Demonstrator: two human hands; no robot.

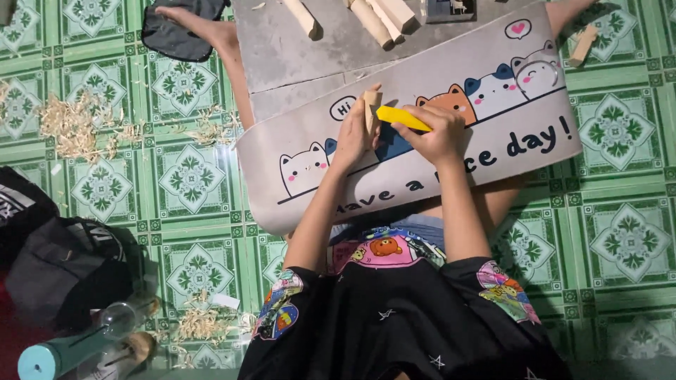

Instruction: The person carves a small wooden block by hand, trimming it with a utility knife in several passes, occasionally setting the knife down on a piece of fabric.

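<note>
Green patterned floor tiles (190,176) spread under a seated person, with pale wood shavings (67,127) scattered to the left. Across the person's lap lies a grey mat (507,134) printed with cartoon cats, and beyond it sits a flat grey board (282,49) carrying several cut wooden sticks (373,21).

At the middle of the mat, the left hand (354,134) is clamped around a small pale wooden piece (371,105), holding it roughly upright. The right hand (440,134) is closed tight on a yellow-handled knife (403,117), whose handle points left toward the wooden piece; the blade itself is hidden, so whether it touches the wood cannot be told. The two hands sit just beside each other.

A dark cloth (176,28) lies on the floor at upper left. A black cap (67,271) and a teal bottle (63,352) rest at lower left.
</note>
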